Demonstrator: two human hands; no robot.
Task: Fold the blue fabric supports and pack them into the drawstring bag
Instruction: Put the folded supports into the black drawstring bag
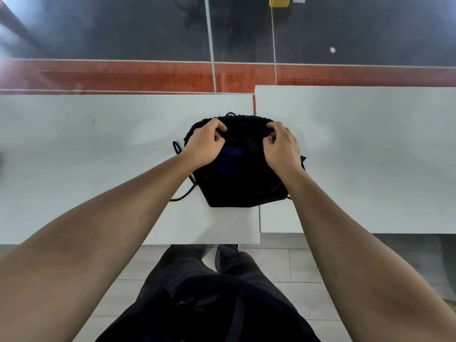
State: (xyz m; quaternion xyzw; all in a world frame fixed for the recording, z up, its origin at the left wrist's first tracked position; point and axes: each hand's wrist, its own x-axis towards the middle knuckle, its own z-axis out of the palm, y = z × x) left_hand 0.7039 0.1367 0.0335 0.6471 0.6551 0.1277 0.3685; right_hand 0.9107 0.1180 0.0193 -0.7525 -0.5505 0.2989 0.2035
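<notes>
Head view shows two white rectangular tables (74, 149) side by side; one black cloth drawstring bag (244, 183) lies across their seam, its gathered mouth on the far side. One dark blue fabric support (232, 155) shows faintly inside. Left hand (206, 146) and right hand (281, 148) each pinch the mouth, equally near.
</notes>
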